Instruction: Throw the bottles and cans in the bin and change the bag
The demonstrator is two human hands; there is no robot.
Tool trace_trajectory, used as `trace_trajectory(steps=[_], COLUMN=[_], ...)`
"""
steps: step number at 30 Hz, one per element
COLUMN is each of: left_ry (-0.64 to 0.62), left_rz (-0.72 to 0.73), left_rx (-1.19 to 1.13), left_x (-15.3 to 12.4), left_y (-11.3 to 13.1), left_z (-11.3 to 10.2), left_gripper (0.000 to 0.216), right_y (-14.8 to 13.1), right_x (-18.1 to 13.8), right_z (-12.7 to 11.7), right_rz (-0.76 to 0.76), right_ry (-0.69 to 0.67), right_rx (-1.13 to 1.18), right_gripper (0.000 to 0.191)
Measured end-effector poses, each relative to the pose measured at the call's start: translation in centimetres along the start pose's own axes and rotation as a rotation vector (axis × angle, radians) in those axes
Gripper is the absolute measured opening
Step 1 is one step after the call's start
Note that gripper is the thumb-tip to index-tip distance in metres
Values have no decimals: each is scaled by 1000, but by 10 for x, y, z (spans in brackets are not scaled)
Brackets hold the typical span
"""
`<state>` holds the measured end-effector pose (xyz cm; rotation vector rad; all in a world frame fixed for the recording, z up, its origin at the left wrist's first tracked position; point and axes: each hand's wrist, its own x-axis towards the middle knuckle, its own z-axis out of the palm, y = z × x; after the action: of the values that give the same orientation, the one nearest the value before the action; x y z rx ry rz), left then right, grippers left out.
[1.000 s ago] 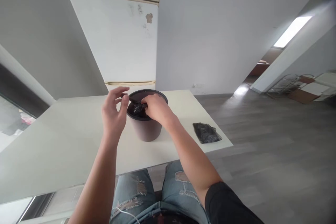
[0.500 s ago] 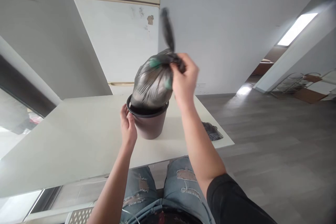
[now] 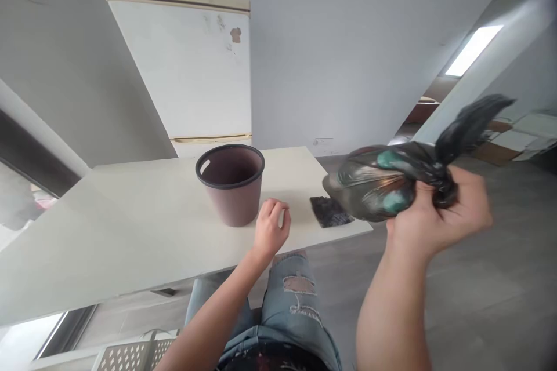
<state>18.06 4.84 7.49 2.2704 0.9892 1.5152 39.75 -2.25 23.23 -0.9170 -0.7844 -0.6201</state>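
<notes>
My right hand [image 3: 439, 217] is closed around the knotted neck of a full black rubbish bag [image 3: 383, 182], held in the air off the table's right side. A small brown bin [image 3: 230, 185] with a dark rim stands on the white table [image 3: 108, 226], with no bag in it. My left hand [image 3: 270, 229] hovers over the table just right of the bin, fingers loosely curled, holding nothing. A folded black bag [image 3: 329, 211] lies on the table near its right edge, between my two hands.
A white fridge [image 3: 187, 64] stands behind the table against the grey wall. Grey wood floor spreads to the right, with a wire rack and cardboard at the far right. My knees in ripped jeans are below the table edge.
The tied bag came up out of the bin and swung right, off the table's side. My left hand let go of the bin's rim and moved to its right.
</notes>
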Motion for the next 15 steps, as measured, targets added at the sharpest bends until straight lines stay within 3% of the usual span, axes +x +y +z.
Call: trace_trajectory(steps=[3, 7, 10, 12, 15], left_ry=[-137, -417, -683, -785, -762], left_rz=[-27, -82, -9, 21, -8], left_rx=[30, 108, 121, 124, 151], left_x=[3, 9, 10, 8, 1], left_y=[2, -10, -20, -23, -24], left_z=[43, 96, 129, 142, 138], left_gripper=[14, 53, 60, 51, 34], right_y=[20, 33, 38, 41, 52], right_x=[0, 1, 2, 5, 8], right_z=[-30, -55, -65, -69, -74], right_rz=[14, 196, 350, 390, 359], right_ry=[-48, 60, 125, 142, 180], right_rx=[-94, 19, 72, 71, 80], right_gripper=[15, 17, 19, 19, 19])
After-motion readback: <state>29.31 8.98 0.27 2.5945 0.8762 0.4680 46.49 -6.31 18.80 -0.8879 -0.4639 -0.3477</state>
